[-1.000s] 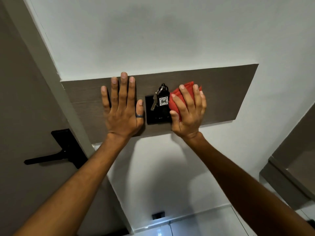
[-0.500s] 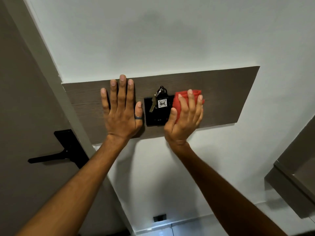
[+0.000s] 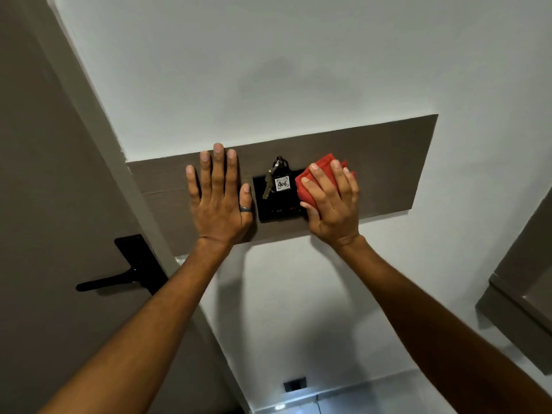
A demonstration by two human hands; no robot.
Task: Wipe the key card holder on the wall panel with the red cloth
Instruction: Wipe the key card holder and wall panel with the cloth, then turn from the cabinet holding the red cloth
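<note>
A black key card holder (image 3: 276, 209) is set in a dark wood-grain wall panel (image 3: 388, 162). A key with a black fob and a white numbered tag (image 3: 281, 183) sticks out of its top slot. My right hand (image 3: 333, 201) presses a folded red cloth (image 3: 321, 168) flat against the holder's right edge and the panel beside it. The cloth shows above and to the left of my fingers. My left hand (image 3: 219, 198), with a ring on the thumb, lies flat and open on the panel just left of the holder.
A grey door with a black lever handle (image 3: 131, 270) stands at the left. A grey-framed fixture (image 3: 525, 297) juts out at the right edge. Low on the white wall sits a small dark socket (image 3: 294, 384) above a pale tiled floor.
My right hand with the red cloth has turned more upright and shifted slightly down over the holder's right side. My left hand stays flat on the panel.
</note>
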